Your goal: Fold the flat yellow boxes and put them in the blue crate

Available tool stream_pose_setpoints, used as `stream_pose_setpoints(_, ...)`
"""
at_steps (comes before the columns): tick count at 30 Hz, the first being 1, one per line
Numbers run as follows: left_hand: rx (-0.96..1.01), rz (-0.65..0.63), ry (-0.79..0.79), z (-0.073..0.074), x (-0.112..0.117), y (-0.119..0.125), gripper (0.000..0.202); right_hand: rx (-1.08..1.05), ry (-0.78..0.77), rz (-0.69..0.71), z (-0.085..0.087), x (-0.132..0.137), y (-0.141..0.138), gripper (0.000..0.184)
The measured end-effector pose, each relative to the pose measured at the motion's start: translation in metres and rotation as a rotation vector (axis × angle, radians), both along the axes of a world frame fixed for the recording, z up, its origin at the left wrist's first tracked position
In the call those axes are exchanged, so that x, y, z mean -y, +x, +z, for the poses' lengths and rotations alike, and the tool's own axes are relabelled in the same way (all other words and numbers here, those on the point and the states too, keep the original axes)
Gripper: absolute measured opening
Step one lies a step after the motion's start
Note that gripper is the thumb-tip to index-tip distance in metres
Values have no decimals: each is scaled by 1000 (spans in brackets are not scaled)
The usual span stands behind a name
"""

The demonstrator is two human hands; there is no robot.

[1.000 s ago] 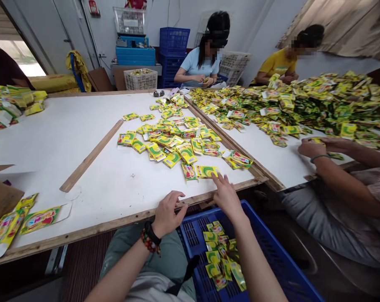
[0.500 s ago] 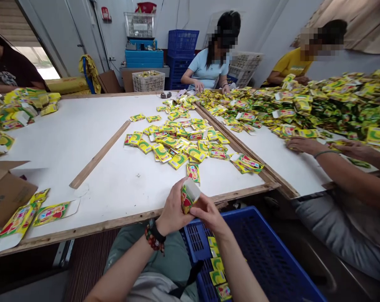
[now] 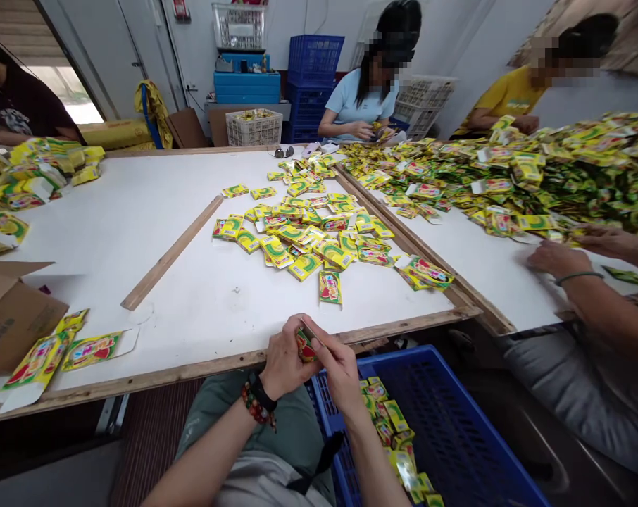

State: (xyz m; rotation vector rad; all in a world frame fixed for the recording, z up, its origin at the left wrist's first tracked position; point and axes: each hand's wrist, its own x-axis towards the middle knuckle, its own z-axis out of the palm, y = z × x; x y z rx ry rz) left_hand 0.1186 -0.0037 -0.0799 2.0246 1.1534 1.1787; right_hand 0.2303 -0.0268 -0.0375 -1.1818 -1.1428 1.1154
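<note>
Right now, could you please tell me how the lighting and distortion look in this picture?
In the head view, the wide lens leans the tall white door, the bright window beside it washes out, and the left hand and right hand look sharp.

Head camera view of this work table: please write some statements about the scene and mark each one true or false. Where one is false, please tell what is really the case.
1. The left hand and the right hand together hold a small printed carton. True.
2. The beaded bracelet is on the right wrist. False: it is on the left wrist.
3. The blue plastic crate below the hands is empty. False: yellow cartons lie in it.
4. A wooden strip lies on the white table. True.
5. The co-worker's hand at the right wears a glove. False: it is bare.
</note>
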Motion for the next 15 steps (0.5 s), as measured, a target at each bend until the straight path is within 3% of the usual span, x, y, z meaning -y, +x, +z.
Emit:
stream_pose_setpoints(3, -32, -36, -113, 4, -2, 0, 68, 229, 70, -86, 0, 2, 2, 31)
stream_pose_setpoints(6, -123, -42, -223, 10, -3, 0, 65, 229, 10, -166, -1, -4, 3, 32)
stream_pose_setpoints(11, -122, 0, -255, 10, -4, 2, 66, 167, -9, -62, 1, -13, 6, 29)
stream_pose_setpoints(15, -110, 28, -237, 4, -3, 1, 56, 428, 150, 16, 2, -8, 4, 34)
